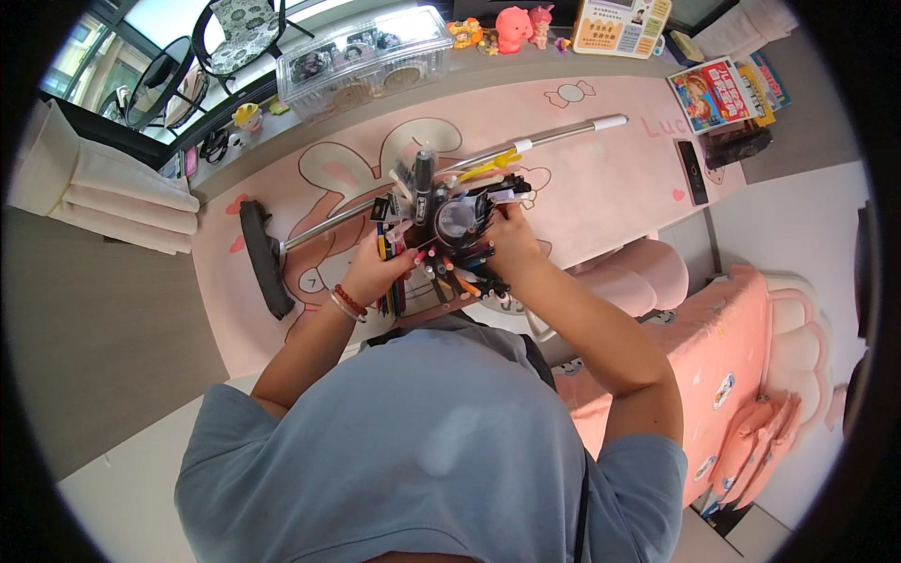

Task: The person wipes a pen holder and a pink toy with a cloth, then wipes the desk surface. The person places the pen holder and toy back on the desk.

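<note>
A crowded pen holder [456,224] packed with pens, markers and pencils is gripped between my two hands above the pink rabbit-print desk mat [605,169]. My left hand [379,271], with a red bead bracelet and a pale bangle at its wrist, grasps the left side. My right hand [514,243] clasps the opposite side, its fingertips partly hidden among the pens. A thick black marker [423,183] stands up near the top. Behind the holder, a metal pole [331,225] with a dark grey cleaning head [265,260] lies slantwise on the mat.
A clear plastic box [366,67] and small pink figurines [514,29] stand on the windowsill. Books [714,95] and a black phone-like device [692,172] lie at the desk's right end. A pink chair [633,278] and a bed [725,338] stand to the right.
</note>
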Demonstrator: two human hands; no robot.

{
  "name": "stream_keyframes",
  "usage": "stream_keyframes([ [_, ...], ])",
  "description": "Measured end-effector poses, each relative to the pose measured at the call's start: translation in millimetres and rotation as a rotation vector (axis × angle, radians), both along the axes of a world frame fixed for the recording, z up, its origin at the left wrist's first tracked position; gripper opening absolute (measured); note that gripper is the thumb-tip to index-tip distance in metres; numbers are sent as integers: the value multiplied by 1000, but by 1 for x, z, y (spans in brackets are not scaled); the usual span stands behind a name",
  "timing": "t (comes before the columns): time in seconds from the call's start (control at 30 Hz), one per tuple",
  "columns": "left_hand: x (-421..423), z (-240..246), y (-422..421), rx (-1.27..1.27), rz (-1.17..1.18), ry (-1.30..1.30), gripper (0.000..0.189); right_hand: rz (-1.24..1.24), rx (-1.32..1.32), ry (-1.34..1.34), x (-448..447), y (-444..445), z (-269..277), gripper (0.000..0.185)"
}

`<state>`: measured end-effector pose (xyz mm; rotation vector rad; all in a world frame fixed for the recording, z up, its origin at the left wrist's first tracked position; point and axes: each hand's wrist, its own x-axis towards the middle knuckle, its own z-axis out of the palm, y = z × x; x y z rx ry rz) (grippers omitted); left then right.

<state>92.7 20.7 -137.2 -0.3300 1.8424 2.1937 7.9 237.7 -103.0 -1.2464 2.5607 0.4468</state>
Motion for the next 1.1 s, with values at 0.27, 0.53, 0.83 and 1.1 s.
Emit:
stream_keyframes([
  [0.27, -4, 2, 2, 19, 10, 37, 29, 82, -289, -299, -11, 31, 27, 51],
  [0.53, -6, -3, 3, 29, 21, 62, 28, -110, -998, -612, -14, 93, 65, 46],
  [0.83, 7, 26, -36, 12, 81, 46, 25, -645, -1536, -1216, 1, 121, 73, 61],
  [1.1, -19, 144, -1, 189, 10, 337, 21, -519, -1652, -1421, 5, 71, 102, 83],
])
